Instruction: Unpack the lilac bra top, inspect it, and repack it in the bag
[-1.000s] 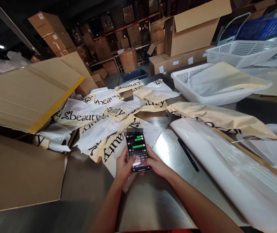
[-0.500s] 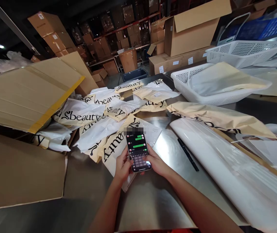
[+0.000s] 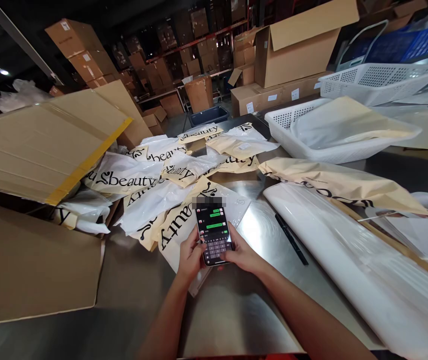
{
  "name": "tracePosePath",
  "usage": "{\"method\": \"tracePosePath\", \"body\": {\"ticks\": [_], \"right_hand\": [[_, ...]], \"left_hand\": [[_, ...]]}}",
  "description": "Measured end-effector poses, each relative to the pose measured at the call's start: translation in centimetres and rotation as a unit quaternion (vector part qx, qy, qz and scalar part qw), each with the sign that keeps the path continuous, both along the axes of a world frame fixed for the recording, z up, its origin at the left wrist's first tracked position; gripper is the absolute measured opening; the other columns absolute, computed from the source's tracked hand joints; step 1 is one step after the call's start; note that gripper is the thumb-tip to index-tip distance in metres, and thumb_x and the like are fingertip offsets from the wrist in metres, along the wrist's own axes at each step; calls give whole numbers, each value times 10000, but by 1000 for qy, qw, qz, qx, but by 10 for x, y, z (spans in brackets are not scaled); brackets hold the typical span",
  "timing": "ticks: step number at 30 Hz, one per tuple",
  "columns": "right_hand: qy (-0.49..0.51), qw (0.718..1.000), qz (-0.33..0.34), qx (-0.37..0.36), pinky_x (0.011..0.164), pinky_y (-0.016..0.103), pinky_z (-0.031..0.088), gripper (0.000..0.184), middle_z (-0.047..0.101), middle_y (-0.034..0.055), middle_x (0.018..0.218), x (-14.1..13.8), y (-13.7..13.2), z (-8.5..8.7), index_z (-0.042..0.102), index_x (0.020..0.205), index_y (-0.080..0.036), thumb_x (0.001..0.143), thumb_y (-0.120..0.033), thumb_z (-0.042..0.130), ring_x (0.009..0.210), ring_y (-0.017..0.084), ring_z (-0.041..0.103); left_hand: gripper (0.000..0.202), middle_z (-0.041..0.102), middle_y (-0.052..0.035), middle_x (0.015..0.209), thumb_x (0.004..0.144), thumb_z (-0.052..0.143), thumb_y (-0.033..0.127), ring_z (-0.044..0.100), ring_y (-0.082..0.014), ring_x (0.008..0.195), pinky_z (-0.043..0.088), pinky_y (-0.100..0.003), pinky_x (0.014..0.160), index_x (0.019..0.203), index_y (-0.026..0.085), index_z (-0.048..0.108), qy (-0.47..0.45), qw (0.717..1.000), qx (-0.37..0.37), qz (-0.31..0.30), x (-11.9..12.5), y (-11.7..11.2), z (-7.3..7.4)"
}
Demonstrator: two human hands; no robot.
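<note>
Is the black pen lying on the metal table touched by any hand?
No, the pen lies apart, while both hands hold the phone.

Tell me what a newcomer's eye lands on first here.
The lit phone, held in both the left hand and the right hand above the steel table, draws the eye first. Behind it lies a heap of cream and white "beauty" mailer bags, spilling from the big open cardboard box on the left. A black pen lies right of the phone.

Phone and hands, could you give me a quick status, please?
Left hand and right hand both grip the phone. Screen lit, keypad up. Black pen lies apart, right.
</note>
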State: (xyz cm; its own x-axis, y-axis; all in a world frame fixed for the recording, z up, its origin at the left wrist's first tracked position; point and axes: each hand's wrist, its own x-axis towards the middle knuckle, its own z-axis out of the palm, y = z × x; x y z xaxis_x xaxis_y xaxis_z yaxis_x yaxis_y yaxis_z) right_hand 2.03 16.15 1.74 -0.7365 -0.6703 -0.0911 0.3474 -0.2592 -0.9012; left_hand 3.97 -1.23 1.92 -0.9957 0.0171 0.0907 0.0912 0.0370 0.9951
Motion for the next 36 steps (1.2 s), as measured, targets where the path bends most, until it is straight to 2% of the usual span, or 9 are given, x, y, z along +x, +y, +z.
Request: {"method": "tracePosePath", "body": {"ticks": [3, 7, 12, 16, 18, 22, 27, 33, 36], "right_hand": [[-4, 1000, 4, -1, 598, 175, 543, 949, 408, 94, 1305, 0, 0, 1, 112, 1418, -258, 603, -311, 595, 829, 89, 598], [-9, 1000, 6, -2, 601, 179, 542, 959, 409, 102, 1309, 1, 0, 2, 106, 1423, -256, 595, -316, 586, 840, 107, 603], [-11, 1000, 2, -10, 602, 186, 544, 949, 388, 96, 1336, 0, -1, -1, 104, 1430, -280, 605, -294, 572, 870, 117, 606], [-4, 1000, 2, -22, 607, 185, 548, 961, 396, 102, 1326, 0, 0, -4, 101, 1450, -270, 619, -296, 584, 879, 113, 600], [1, 1000, 2, -30, 611, 189, 552, 955, 397, 105, 1325, 0, 0, -4, 108, 1452, -261, 622, -293, 578, 885, 111, 596], [-3, 999, -4, -31, 611, 204, 554, 901, 416, 90, 1304, 0, 0, -5, 152, 1433, -256, 625, -297, 548, 854, 101, 595], [-11, 1000, -9, -18, 586, 206, 549, 918, 438, 90, 1273, -1, -3, -7, 135, 1454, -248, 659, -376, 577, 832, 105, 602], [7, 1000, -7, -22, 569, 210, 551, 891, 465, 88, 1229, -2, -5, -11, 110, 1482, -256, 717, -386, 546, 830, 95, 605], [3, 1000, -8, -26, 578, 216, 553, 906, 457, 83, 1243, -2, -4, -11, 96, 1489, -279, 706, -374, 543, 800, 79, 598]], "left_hand": [[548, 714, -74, 1038, 781, 555, 278, 591, -141, 625, 418, -195, 406, 1311, 138, 570, -5, 1000, -1, 6, 0, 1, 0], [602, 714, -50, 920, 755, 536, 259, 508, -106, 483, 413, -213, 379, 1342, 128, 542, -20, 1000, 5, 4, 0, 0, -1], [556, 710, -75, 1042, 773, 560, 262, 604, -149, 651, 466, -209, 460, 1315, 143, 561, -11, 1000, 4, 1, 0, -1, 0], [652, 690, -57, 938, 794, 656, 357, 531, -109, 562, 419, -190, 433, 1386, 148, 476, 30, 998, 7, -55, 0, -4, -3], [710, 672, -64, 978, 784, 717, 360, 573, -127, 640, 469, -200, 507, 1400, 152, 434, 38, 997, -5, -73, 0, -4, -6], [686, 652, -94, 1130, 793, 745, 326, 639, -202, 918, 547, -257, 731, 1380, 162, 429, 37, 997, -9, -64, 0, -4, -9], [647, 680, -86, 1072, 841, 707, 367, 656, -199, 864, 556, -284, 715, 1385, 154, 429, 39, 999, -13, -26, 0, -2, -12], [642, 682, -88, 1095, 823, 727, 360, 653, -211, 931, 551, -291, 782, 1367, 153, 456, 43, 999, -20, -25, 0, -2, -12], [692, 687, -86, 1075, 805, 711, 368, 646, -201, 868, 548, -264, 693, 1400, 148, 437, 42, 999, -10, -25, 0, -3, -10]]}}
